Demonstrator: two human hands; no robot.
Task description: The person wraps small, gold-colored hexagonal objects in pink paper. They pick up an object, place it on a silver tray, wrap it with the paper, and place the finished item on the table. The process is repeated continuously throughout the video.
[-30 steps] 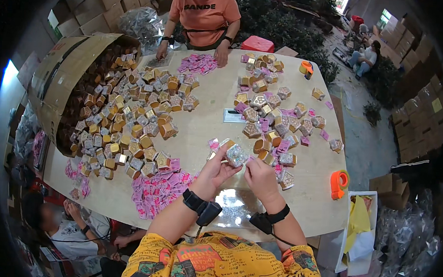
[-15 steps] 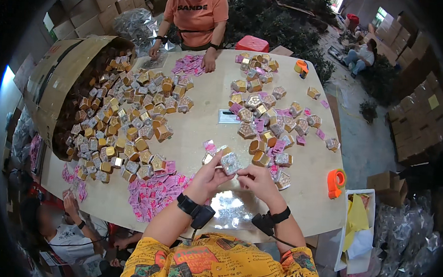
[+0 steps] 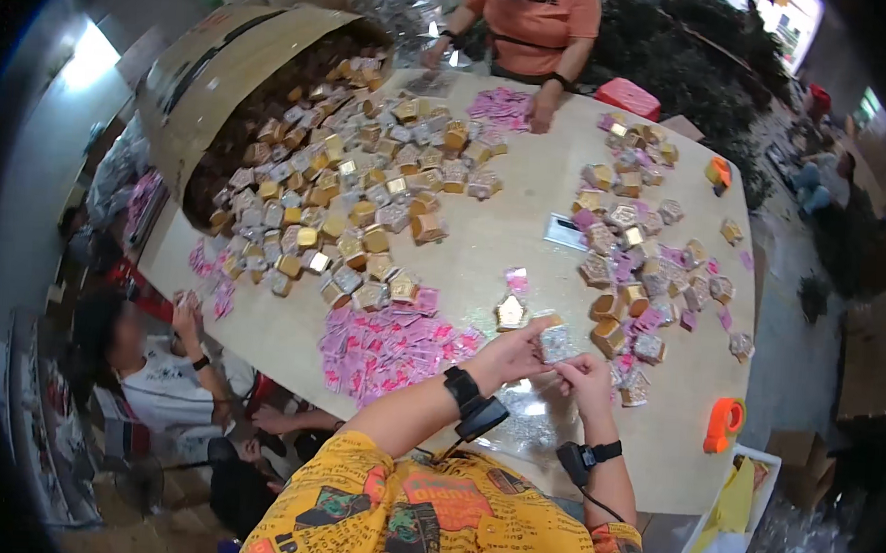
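Note:
My left hand (image 3: 511, 354) grips a small glittery silver-and-gold box (image 3: 554, 340) above the near part of the table, its thumb and fingers along the left side. At the box's lower right corner, the fingers of my right hand (image 3: 588, 376) are pinched together; what they hold there is too small to make out. Just beyond my left hand, a gold five-sided box (image 3: 510, 312) lies on the table, with a pink sachet (image 3: 516, 280) behind it. Shiny clear plastic bags (image 3: 528, 406) lie under and nearer than my hands.
A tipped carton (image 3: 187, 103) spills many similar boxes at left. Pink sachets (image 3: 394, 344) form a pile in front of them. More boxes and sachets (image 3: 629, 256) lie right, near an orange tape dispenser (image 3: 724, 424). Co-workers are at the far side (image 3: 541, 26) and left (image 3: 162, 387).
My view has turned left, so the table sits further right in the picture. The left hand still holds the glittery box, and the gold box behind it shows more fully now.

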